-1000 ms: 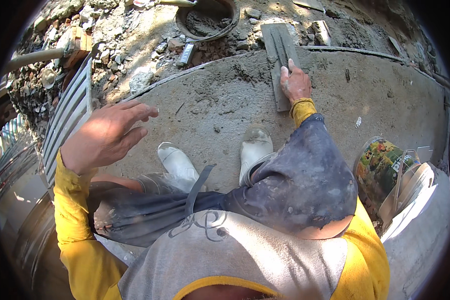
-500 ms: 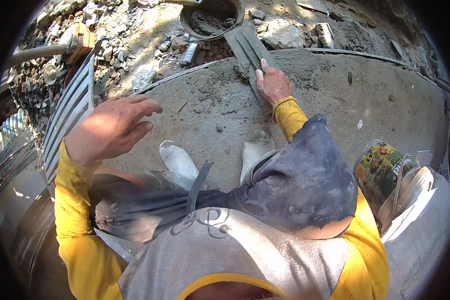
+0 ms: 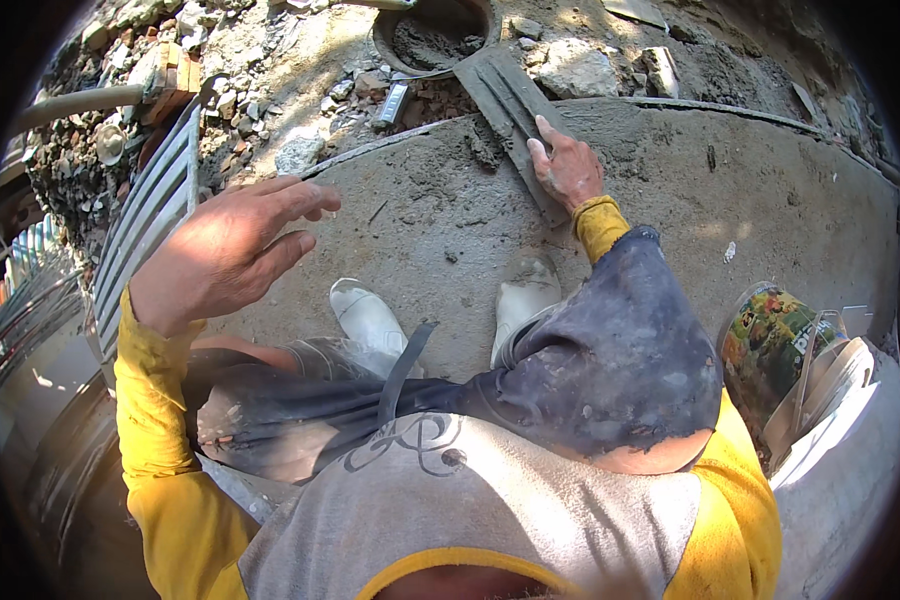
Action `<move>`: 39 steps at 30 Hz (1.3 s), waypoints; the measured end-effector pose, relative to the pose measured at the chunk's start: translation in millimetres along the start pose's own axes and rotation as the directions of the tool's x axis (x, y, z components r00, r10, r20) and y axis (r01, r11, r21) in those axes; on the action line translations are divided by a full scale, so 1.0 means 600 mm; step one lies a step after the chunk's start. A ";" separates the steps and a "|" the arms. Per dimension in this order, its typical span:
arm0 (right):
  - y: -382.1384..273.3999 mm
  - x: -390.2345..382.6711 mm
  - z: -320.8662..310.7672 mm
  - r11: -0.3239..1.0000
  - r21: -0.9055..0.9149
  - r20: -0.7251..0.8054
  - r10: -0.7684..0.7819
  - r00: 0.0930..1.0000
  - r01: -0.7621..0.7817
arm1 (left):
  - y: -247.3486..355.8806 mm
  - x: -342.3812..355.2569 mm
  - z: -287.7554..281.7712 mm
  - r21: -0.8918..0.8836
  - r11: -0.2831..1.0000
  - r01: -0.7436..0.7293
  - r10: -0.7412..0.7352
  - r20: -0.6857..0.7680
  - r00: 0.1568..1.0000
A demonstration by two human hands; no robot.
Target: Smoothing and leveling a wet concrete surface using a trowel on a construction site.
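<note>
My right hand (image 3: 570, 172) is closed round the grip of a long grey plastering float (image 3: 507, 108). The float lies slantwise on the grey mortar surface (image 3: 670, 200), its far end reaching across the raised edge toward the bucket. Wet, lumpy mortar (image 3: 482, 145) sits along the float's left side. Over to the left, my left hand (image 3: 225, 245) hovers in the air, holding nothing, with thumb and fingers apart. Below it are my white boots (image 3: 367, 312), standing on the mortar surface.
A round bucket (image 3: 435, 20) with mortar inside stands at the far side. Broken rubble (image 3: 300, 155) and a small level-like block (image 3: 392, 104) lie beyond the edge. A metal grille (image 3: 150, 205) leans at left; a colourful printed pail (image 3: 778, 345) stands at right.
The view has shifted slightly. My right hand and the float have slid a little to the right; my left hand stays raised, its fingers slightly changed.
</note>
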State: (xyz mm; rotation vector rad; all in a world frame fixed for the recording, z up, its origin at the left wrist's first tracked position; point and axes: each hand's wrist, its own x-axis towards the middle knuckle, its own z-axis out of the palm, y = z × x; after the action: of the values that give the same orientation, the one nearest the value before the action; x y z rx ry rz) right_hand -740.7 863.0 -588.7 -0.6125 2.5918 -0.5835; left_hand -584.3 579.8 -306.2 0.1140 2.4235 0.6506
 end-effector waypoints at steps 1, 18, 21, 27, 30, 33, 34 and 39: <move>0.002 -0.013 -0.011 1.000 0.015 0.055 -0.014 0.998 0.013 | -0.006 -0.002 0.002 0.003 1.000 -0.005 0.005 0.007 1.000; -0.031 -0.012 0.033 0.973 -0.056 0.150 -0.215 0.965 0.225 | -0.013 -0.020 0.010 0.034 0.990 0.137 -0.140 0.092 0.986; 0.006 0.003 0.053 0.990 0.054 -0.005 -0.127 0.992 0.127 | -0.004 -0.017 0.008 0.015 0.990 0.142 -0.142 0.089 0.986; -0.082 -0.032 0.058 0.987 -0.015 0.211 -0.152 0.965 0.159 | 0.002 -0.005 0.005 0.052 0.995 0.080 -0.085 0.084 0.993; -0.069 -0.021 0.054 0.993 0.023 0.169 -0.122 0.978 0.119 | 0.004 0.002 0.004 0.043 0.997 0.067 -0.071 0.079 0.994; -0.025 -0.006 0.040 0.999 0.009 0.092 -0.035 0.995 0.035 | -0.001 -0.004 0.004 0.029 0.994 0.106 -0.108 0.102 0.989; -0.007 -0.002 0.027 0.999 0.025 0.018 0.025 1.000 -0.025 | -0.005 -0.005 0.007 0.024 0.995 0.100 -0.102 0.104 0.989; 0.079 0.017 -0.050 0.940 0.036 -0.100 0.342 0.934 -0.340 | -0.006 -0.012 0.009 0.017 0.989 0.147 -0.148 0.097 0.984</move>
State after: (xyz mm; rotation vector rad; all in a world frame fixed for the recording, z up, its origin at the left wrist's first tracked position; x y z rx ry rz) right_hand -778.7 905.3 -589.4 -0.1180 2.7005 -0.5334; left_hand -574.9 577.3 -307.6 -0.0287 2.3149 0.5537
